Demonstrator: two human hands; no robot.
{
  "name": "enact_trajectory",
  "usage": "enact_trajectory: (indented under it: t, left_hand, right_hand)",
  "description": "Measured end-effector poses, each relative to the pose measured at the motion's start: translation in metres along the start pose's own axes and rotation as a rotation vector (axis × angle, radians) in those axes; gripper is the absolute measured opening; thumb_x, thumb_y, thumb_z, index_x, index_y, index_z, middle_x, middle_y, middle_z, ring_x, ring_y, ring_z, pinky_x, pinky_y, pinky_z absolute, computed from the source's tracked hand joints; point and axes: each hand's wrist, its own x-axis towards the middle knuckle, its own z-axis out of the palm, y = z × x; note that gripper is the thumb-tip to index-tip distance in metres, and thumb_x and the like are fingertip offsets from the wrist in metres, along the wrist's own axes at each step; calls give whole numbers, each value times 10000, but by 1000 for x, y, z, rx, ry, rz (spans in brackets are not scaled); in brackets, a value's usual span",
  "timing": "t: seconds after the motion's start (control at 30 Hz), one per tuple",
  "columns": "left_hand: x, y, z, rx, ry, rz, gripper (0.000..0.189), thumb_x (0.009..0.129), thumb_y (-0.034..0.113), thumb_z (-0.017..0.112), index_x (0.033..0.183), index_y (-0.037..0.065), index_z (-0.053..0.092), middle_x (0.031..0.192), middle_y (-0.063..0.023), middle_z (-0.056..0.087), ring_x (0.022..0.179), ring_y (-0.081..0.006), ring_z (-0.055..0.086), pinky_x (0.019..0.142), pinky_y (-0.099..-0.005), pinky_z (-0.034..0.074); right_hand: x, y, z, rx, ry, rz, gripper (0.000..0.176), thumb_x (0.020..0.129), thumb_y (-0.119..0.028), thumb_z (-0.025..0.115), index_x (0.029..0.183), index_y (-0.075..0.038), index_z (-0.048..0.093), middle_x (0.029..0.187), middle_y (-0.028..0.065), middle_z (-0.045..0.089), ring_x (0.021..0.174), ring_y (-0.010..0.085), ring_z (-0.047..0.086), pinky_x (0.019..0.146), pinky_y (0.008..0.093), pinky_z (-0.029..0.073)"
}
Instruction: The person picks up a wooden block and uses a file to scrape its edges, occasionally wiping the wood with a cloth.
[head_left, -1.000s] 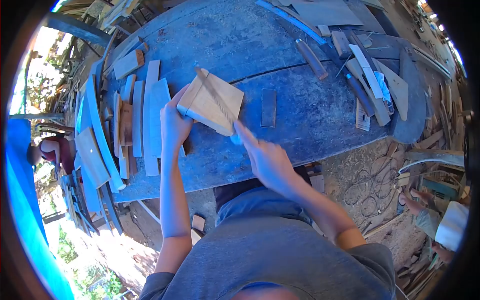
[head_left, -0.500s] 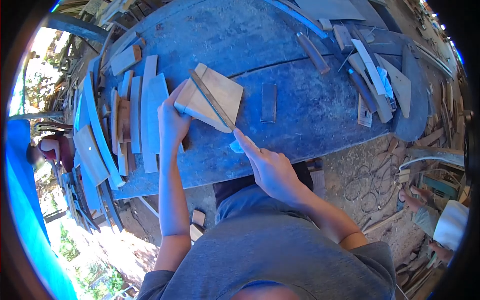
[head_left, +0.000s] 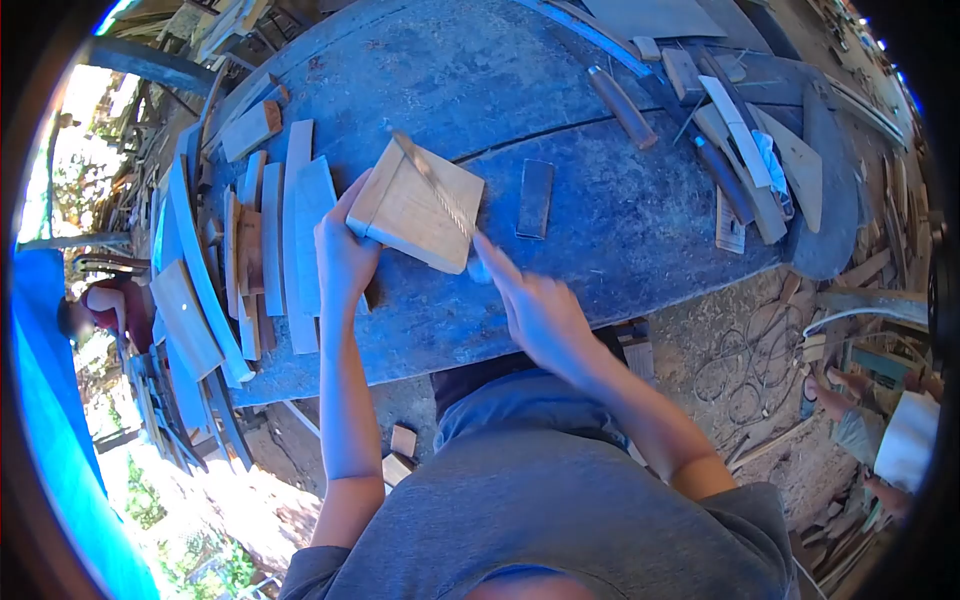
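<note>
My left hand (head_left: 347, 250) is closed on the left edge of a pale wooden block (head_left: 408, 218), holding it tilted above the blue workbench (head_left: 580, 270). A long, narrow file (head_left: 437, 187) lies slantwise across the block's upper face, partly smeared by motion. Its near end is in my right hand (head_left: 545, 318), whose fingers wrap round the handle and hide most of it. A dark rectangular block (head_left: 535, 199) rests on the bench to the right of the wooden one.
Curved and straight wooden pieces (head_left: 300, 230) crowd the bench's left side. A wooden-handled tool (head_left: 622, 108) lies toward the back. At right are a dark-handled tool (head_left: 725, 180) and several boards (head_left: 800, 165). One person (head_left: 118, 305) is at far left, another (head_left: 905, 440) at far right.
My right hand and the file have shifted slightly away from my body across the block. The block has tipped a little, with my left hand still holding it.
</note>
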Motion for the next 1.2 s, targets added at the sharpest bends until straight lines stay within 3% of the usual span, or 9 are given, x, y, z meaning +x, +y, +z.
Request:
enact_trajectory:
  t: [0.17,0.4,0.63,0.77,0.83,0.97,1.03,1.17,1.2]
  left_hand:
    - [-2,1,1,57,38,33,490,798,43,701,1281,49,620,1154,-172,690,1106,-262,654,938,-355,492]
    - [-6,0,2,-20,18,19,487,804,48,703,1284,46,617,1166,-165,687,1114,-264,650,947,-363,487]
    - [-10,-5,5,20,77,80,493,803,33,696,1289,41,611,1198,-171,671,1148,-274,632,967,-360,476]
    - [-12,-4,5,-14,66,65,498,801,26,693,1291,39,608,1199,-174,670,1151,-278,630,970,-366,475]
    - [-16,-3,5,-14,56,42,501,801,23,692,1294,39,605,1197,-172,671,1151,-276,630,973,-369,474]
    - [-16,-5,7,14,80,51,505,803,22,695,1299,36,600,1194,-167,674,1158,-272,625,989,-375,466]
    - [-19,-12,11,-15,100,81,518,804,26,698,1311,42,591,1211,-166,666,1168,-274,619,991,-373,466]
    - [-39,-26,25,-74,193,161,562,807,23,691,1352,57,558,1286,-167,624,1210,-283,590,1003,-371,458]
    - [-40,-24,26,-55,196,163,609,805,11,685,1389,67,520,1312,-172,604,1213,-279,586,1006,-371,454]
  right_hand:
    - [63,16,11,-21,69,74,567,941,-89,501,1481,-129,332,783,233,665,642,426,650,595,526,526]
    - [-9,-11,-9,38,-76,30,616,925,-66,506,1499,-159,304,785,240,665,669,423,663,596,519,532]
    - [42,13,9,-46,115,70,591,914,-93,494,1480,-184,347,752,231,669,671,432,675,619,525,553]
    - [-10,-14,-7,-53,-173,103,625,893,-77,501,1486,-188,338,786,237,676,696,434,679,632,537,551]
    - [12,1,2,-96,0,51,663,897,-64,505,1516,-156,285,786,228,668,676,410,675,620,527,540]
    - [66,18,6,-112,22,94,663,900,-65,495,1518,-179,284,812,238,671,693,421,676,642,534,541]
    - [79,28,3,-123,36,182,617,897,-88,484,1489,-182,340,946,236,686,803,411,691,716,521,559]
    - [79,36,8,-153,23,178,585,945,-110,458,1502,-228,323,889,253,680,812,428,683,737,547,530]
    - [74,41,7,-17,61,148,540,960,-156,457,1488,-175,340,930,251,682,855,423,680,751,533,531]
